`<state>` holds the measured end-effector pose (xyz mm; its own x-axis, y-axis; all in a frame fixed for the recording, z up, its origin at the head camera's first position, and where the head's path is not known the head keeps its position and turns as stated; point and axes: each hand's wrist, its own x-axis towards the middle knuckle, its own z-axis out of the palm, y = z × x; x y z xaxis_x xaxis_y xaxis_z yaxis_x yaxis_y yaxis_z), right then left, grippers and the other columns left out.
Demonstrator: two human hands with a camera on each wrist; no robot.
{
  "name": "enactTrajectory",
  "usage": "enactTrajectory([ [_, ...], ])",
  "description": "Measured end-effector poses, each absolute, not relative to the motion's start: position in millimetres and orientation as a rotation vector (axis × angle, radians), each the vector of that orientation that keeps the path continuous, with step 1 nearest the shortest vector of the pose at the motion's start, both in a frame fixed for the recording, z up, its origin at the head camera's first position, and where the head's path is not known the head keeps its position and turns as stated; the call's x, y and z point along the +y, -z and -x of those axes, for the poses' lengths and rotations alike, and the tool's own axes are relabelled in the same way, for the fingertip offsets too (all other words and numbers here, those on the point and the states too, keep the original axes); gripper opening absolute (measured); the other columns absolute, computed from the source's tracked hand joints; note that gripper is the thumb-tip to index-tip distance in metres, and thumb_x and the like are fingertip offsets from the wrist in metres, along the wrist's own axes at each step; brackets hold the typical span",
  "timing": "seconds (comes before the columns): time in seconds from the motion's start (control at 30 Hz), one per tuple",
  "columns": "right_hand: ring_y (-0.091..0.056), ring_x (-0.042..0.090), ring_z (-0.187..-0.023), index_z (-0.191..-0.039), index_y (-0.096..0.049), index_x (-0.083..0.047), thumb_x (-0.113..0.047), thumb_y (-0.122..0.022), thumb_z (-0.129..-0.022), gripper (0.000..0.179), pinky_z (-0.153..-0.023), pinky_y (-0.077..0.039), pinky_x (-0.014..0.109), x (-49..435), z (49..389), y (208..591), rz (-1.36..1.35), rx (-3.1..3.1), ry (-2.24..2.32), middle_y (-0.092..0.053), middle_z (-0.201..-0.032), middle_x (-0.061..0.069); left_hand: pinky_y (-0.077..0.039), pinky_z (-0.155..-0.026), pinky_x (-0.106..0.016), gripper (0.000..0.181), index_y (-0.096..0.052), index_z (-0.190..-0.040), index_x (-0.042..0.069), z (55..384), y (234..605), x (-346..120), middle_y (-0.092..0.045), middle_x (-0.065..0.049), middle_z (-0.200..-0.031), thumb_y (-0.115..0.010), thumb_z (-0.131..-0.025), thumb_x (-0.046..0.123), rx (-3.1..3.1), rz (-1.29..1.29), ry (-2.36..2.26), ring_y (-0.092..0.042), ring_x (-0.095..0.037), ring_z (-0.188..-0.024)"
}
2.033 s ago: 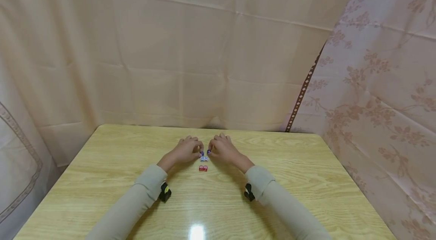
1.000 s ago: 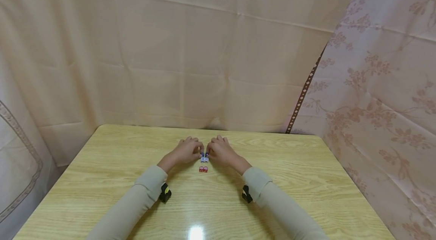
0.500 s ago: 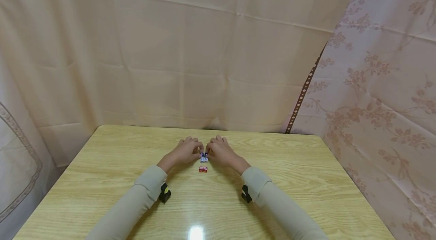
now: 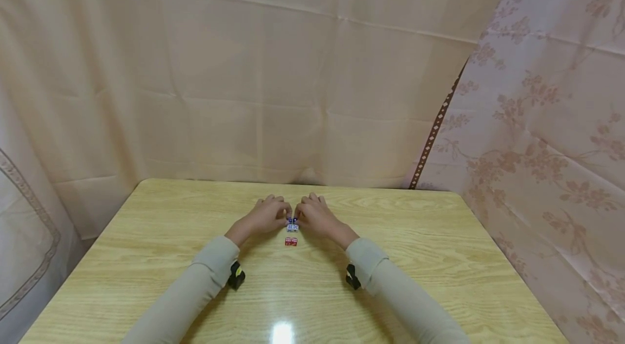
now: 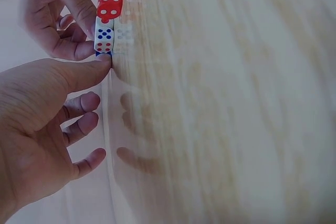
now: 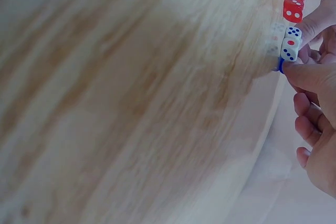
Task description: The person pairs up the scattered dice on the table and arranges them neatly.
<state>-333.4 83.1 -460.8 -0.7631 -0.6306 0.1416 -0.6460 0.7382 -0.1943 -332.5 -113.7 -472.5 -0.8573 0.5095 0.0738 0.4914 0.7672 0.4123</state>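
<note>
My left hand [image 4: 266, 215] pinches a blue die [image 4: 289, 220] between thumb and finger at the far side of the small group of dice. Facing it, my right hand [image 4: 316, 216] pinches a second blue die [image 4: 295, 220], which is close beside the first. Just nearer to me sit two white dice [image 4: 292, 228], side by side. Nearer still, across a small gap, two red dice [image 4: 291, 242] stand together. In the right wrist view a bit of blue die [image 6: 281, 65] shows by the thumb; fingers cover most of both blue dice.
The dice stand on a light wood-grain table [image 4: 293, 290] with a glossy top. Beige cloth [image 4: 244, 89] hangs behind its far edge, and a floral cloth [image 4: 547, 143] hangs at the right. Each wrist carries a small black device [image 4: 236, 275].
My right hand has moved a little left, bringing its blue die from a small gap to close beside the other one. Over the last half second both hands stay nearly still.
</note>
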Motion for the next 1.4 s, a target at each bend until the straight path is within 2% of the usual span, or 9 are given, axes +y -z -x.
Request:
enactTrajectory([
  [0.23, -0.034, 0.016, -0.082, -0.097, -0.076, -0.011, -0.020, -0.074, -0.093, 0.010, -0.079, -0.022, 0.032, 84.3, 333.3, 459.4, -1.051, -2.866, -0.361, -0.062, -0.091, 0.001, -0.031, -0.081, -0.044, 0.009, -0.067, -0.101, 0.017, 332.9, 471.4, -112.1, -0.053, -0.001, -0.090, -0.073, -0.094, 0.018, 2.916, -0.861, -0.669, -0.040, -0.018, -0.087],
  [0.5, -0.034, 0.016, -0.082, -0.096, -0.075, -0.011, -0.021, -0.076, -0.092, 0.010, -0.079, -0.022, 0.032, 86.8, 335.3, 460.7, -1.039, -2.866, -0.376, -0.060, -0.090, 0.000, -0.036, -0.085, -0.049, 0.007, -0.068, -0.100, 0.017, 331.6, 467.3, -108.0, -0.055, -0.001, -0.091, -0.072, -0.094, 0.016, 2.915, -0.864, -0.670, -0.041, -0.018, -0.089],
  [0.73, -0.034, 0.015, -0.082, -0.097, -0.075, -0.012, -0.019, -0.075, -0.093, 0.009, -0.078, -0.023, 0.031, 86.8, 335.8, 463.5, -1.045, -2.856, -0.374, -0.060, -0.089, -0.001, -0.035, -0.085, -0.051, 0.007, -0.067, -0.099, 0.017, 332.1, 468.4, -108.6, -0.051, 0.000, -0.088, -0.071, -0.095, 0.014, 2.911, -0.849, -0.662, -0.040, -0.019, -0.088],
  [1.03, -0.035, 0.015, -0.082, -0.096, -0.075, -0.011, -0.018, -0.076, -0.092, 0.008, -0.078, -0.023, 0.031, 85.5, 334.7, 462.3, -1.050, -2.858, -0.396, -0.058, -0.088, -0.001, -0.036, -0.087, -0.053, 0.008, -0.068, -0.101, 0.017, 332.4, 468.2, -109.9, -0.052, 0.001, -0.089, -0.071, -0.095, 0.014, 2.897, -0.851, -0.675, -0.041, -0.018, -0.088],
  [1.4, -0.036, 0.016, -0.083, -0.096, -0.074, -0.011, -0.018, -0.075, -0.093, 0.007, -0.078, -0.024, 0.031, 87.4, 334.0, 461.4, -1.058, -2.848, -0.384, -0.061, -0.092, 0.000, -0.034, -0.084, -0.047, 0.009, -0.067, -0.102, 0.016, 330.8, 468.6, -109.7, -0.051, 0.002, -0.087, -0.072, -0.094, 0.016, 2.914, -0.856, -0.662, -0.040, -0.018, -0.087],
])
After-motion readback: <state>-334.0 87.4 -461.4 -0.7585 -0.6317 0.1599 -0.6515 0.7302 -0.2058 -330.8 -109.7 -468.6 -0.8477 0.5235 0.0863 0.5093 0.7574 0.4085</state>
